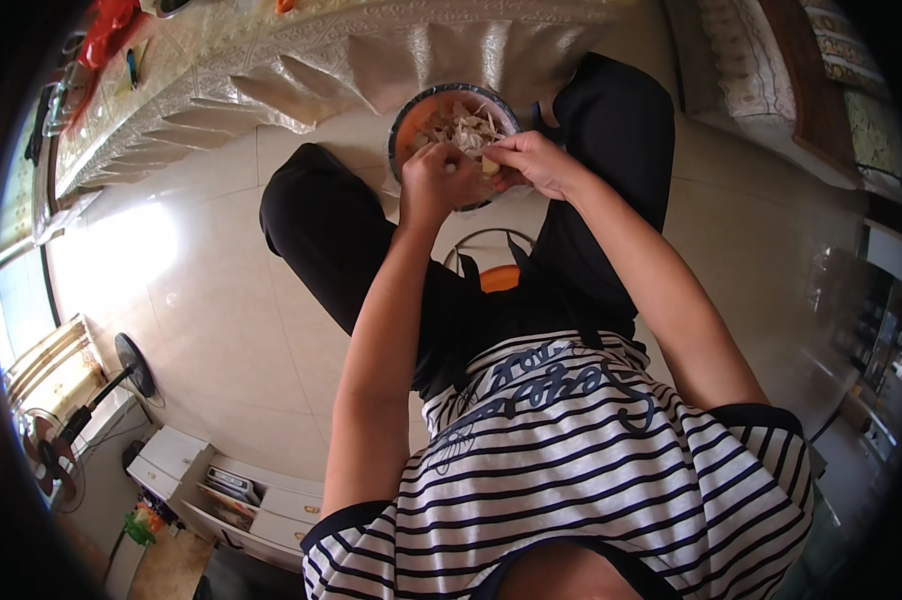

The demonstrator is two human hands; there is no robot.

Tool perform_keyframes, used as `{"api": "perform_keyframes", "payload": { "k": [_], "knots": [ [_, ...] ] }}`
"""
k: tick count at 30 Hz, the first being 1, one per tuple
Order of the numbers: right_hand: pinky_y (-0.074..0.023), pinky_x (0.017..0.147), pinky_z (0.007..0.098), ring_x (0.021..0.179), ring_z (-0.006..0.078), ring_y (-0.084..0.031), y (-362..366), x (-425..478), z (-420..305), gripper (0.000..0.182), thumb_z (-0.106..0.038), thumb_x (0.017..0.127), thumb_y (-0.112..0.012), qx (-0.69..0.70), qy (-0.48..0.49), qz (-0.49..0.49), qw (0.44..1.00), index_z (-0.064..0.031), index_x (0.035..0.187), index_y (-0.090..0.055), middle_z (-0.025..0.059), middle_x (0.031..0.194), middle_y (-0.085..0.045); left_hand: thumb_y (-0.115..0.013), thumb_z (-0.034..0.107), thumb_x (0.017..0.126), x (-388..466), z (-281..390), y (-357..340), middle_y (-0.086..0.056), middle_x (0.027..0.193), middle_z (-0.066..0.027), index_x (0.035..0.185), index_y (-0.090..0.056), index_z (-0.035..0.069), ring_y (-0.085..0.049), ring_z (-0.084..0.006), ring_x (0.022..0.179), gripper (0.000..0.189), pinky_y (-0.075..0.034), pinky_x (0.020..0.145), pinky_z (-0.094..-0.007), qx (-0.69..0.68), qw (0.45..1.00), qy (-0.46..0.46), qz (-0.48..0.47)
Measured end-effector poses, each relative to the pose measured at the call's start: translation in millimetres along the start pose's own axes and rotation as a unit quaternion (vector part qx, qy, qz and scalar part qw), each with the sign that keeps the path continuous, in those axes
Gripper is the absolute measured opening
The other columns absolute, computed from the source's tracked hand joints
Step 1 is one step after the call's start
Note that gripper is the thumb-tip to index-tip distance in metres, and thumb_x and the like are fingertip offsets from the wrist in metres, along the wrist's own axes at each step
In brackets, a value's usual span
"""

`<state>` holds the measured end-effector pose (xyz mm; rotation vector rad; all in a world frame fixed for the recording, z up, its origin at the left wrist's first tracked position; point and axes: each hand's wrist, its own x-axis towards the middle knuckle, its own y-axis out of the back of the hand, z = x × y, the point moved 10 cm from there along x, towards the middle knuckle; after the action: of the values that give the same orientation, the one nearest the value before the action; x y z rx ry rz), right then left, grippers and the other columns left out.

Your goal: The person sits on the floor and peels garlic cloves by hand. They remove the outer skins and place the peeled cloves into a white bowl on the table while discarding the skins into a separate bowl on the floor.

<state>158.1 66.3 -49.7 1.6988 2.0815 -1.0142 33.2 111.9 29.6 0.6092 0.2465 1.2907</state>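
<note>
Between my knees stands a round bin (402, 139) with a thin plastic liner over its rim and an orange inner side. Pale, papery peelings (462, 129), resembling garlic skins, lie heaped inside it. Over the bin's near side, my left hand (437, 178) is curled closed, with a small whitish object (450, 168) showing in its curl; its kind is unclear. My right hand (530, 161) meets it from the right, thumb and fingers pinching a small pale yellow piece (488, 166), apparently a garlic clove. The fingertips of both hands are close together and partly hide each other.
Ahead, a table with a shiny cream tablecloth (308, 82) hangs down close to the bin. An orange thing (500, 278) shows between my thighs. A fan (53, 457) and white drawers (286, 514) stand at lower left. Pale tiles (218, 300) cover the floor.
</note>
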Motion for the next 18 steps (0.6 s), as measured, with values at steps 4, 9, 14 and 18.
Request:
{"api": "perform_keyframes", "payload": {
  "k": [4,9,14,18],
  "knots": [
    [-0.0521,0.066,0.0239,0.070,0.0101,-0.060,-4.5,-2.0,0.6,0.026,-0.024,0.091,-0.056,-0.018,-0.002,-0.027,0.999,-0.0004,0.100,-0.062,0.0032,0.083,-0.062,-0.066,0.008,0.066,0.5,-10.2,0.3,-0.062,0.070,-0.0150,0.073,-0.064,-0.001,-0.063,-0.0276,0.066,0.012,-0.050,0.063,-0.0335,0.016,0.999,0.024,0.017],
    [-0.0514,0.070,0.0255,0.079,0.0102,-0.059,0.8,-1.2,3.5,0.026,-0.020,0.094,-0.050,0.015,-0.006,-0.029,0.999,-0.0015,0.111,-0.057,0.0036,0.090,-0.060,-0.067,0.010,0.068,4.1,-20.1,6.3,-0.063,0.073,-0.0171,0.076,-0.066,-0.001,-0.064,-0.0298,0.067,0.015,-0.050,0.062,-0.0342,0.028,0.999,0.030,0.022],
    [-0.0518,0.074,0.0271,0.085,0.0103,-0.057,-7.8,-5.2,-10.8,0.025,-0.017,0.096,-0.045,0.042,0.021,-0.050,0.998,-0.0076,0.115,-0.056,0.0018,0.096,-0.057,-0.070,0.015,0.075,-6.4,-30.7,-16.5,-0.067,0.077,-0.0110,0.085,-0.069,-0.001,-0.062,-0.0137,0.068,0.018,-0.049,0.064,-0.0277,-0.104,0.977,0.162,-0.088],
    [-0.0508,0.077,0.0270,0.088,0.0097,-0.058,-9.0,-7.6,-16.6,0.027,-0.018,0.096,-0.044,0.059,0.034,-0.043,0.997,-0.0075,0.118,-0.054,0.0003,0.101,-0.058,-0.070,0.012,0.075,-9.0,-15.3,-18.2,-0.068,0.078,-0.0077,0.088,-0.069,0.000,-0.059,-0.0094,0.070,0.017,-0.049,0.066,-0.0256,-0.211,0.960,0.159,-0.088]
  ]
}}
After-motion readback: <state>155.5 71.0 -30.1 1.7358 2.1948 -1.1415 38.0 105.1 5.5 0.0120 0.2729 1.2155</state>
